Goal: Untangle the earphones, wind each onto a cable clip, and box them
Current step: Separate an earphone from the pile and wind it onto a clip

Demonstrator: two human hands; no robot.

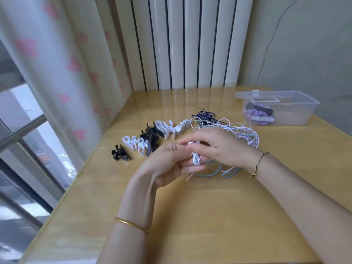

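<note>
My left hand [169,164] holds a small bundle of white earphone cable [197,159] wound between its fingers. My right hand [215,147] pinches the top of that same bundle from above. Behind the hands lies a tangle of earphones [228,126] in white, dark blue, purple and green. Light blue cable loops [224,173] trail on the table under my right wrist. A row of black and white cable clips [150,139] lies to the left of the tangle. Whether a clip sits inside the bundle is hidden by my fingers.
A clear plastic box [293,103] stands at the back right of the wooden table [209,216], holding a wound purple earphone on a clip. A radiator [182,44] and a curtain [72,69] stand behind; the table's left edge runs along a window.
</note>
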